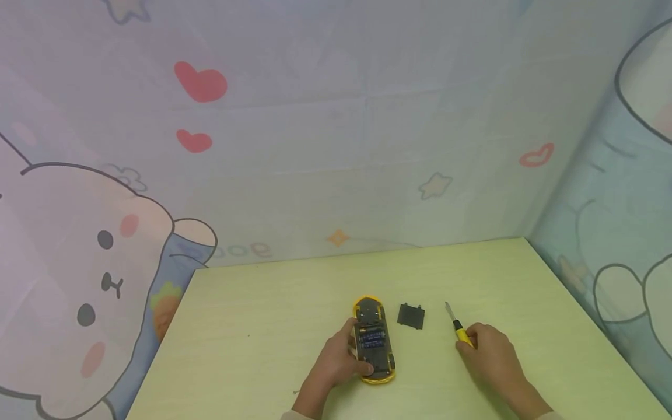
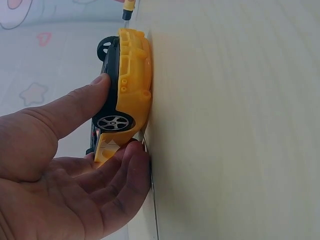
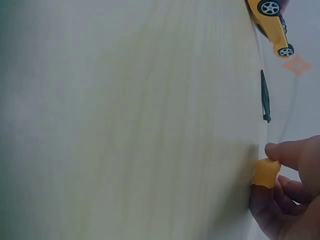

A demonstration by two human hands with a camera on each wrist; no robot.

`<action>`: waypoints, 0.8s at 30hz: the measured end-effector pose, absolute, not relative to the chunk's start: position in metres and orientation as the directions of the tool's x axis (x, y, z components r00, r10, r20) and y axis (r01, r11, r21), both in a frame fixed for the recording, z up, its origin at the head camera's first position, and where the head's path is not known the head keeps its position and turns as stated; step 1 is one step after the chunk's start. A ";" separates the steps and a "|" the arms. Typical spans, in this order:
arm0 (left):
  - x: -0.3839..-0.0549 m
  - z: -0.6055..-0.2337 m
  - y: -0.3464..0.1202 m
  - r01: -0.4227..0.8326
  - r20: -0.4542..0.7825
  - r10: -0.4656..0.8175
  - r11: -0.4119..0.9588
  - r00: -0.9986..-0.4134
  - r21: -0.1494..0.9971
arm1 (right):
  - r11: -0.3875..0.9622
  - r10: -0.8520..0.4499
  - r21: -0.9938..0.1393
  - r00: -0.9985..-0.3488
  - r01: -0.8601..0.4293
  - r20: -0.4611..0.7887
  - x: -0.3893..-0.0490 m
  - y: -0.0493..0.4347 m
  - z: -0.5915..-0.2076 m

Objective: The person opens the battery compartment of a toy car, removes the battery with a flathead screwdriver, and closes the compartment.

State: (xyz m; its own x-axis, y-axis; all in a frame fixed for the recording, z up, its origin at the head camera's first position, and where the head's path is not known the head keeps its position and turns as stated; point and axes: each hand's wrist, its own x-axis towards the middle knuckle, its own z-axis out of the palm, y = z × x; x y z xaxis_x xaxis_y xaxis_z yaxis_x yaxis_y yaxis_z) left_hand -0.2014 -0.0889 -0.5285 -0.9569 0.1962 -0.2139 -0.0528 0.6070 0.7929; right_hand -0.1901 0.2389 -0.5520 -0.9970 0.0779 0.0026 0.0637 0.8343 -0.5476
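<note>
A yellow toy car (image 1: 374,353) lies upside down on the table, its dark underside facing up. Batteries (image 1: 374,337) show in its uncovered compartment. My left hand (image 1: 336,360) holds the car from its left side; in the left wrist view the thumb (image 2: 82,102) presses on the underside and the fingers curl by the side. To the car's right lies a black battery cover (image 1: 411,315), flat and apart from it. My right hand (image 1: 490,356) pinches the yellow handle of a screwdriver (image 1: 462,333), whose metal shaft points away from me, low over or on the table.
The pale wooden table (image 1: 252,303) reaches back to a printed cloth (image 1: 367,146) with hearts and a cartoon animal. A tiny screw-like piece (image 1: 296,392) lies left of my left wrist. Farther left is a small dark speck (image 1: 249,335).
</note>
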 end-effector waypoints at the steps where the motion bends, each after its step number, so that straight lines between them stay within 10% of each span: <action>1: -0.202 -0.528 -0.089 -0.050 -0.211 0.197 0.607 -0.957 0.793 | 0.835 0.077 -0.547 -0.997 0.063 0.002 -0.191 0.240 -0.552; 24: -0.208 -0.528 -0.089 -0.094 -0.270 0.217 0.590 -0.938 0.802 | 0.859 0.092 -0.490 -0.986 0.148 -0.137 -0.200 0.250 -0.546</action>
